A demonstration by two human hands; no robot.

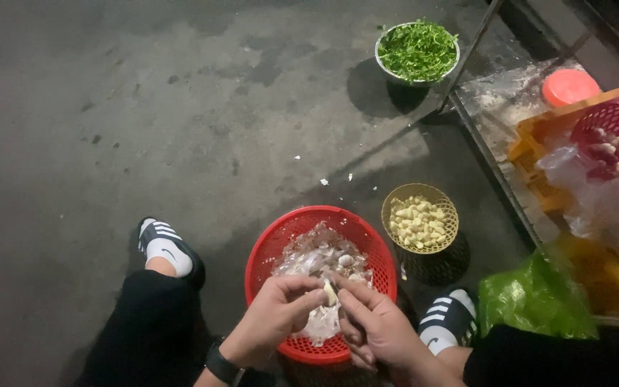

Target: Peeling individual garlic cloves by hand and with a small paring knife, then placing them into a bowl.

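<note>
Garlic clove, small and pale [330,292], sits pinched between left hand [275,317] and right hand [374,324] fingertips, directly over round red plastic basket [266,247] so skins drop in.

Garlic clove [330,292] between both hands

Two red baskets [266,247] [614,122], one yellow basket [420,218], one metal bowl [381,54].
</note>
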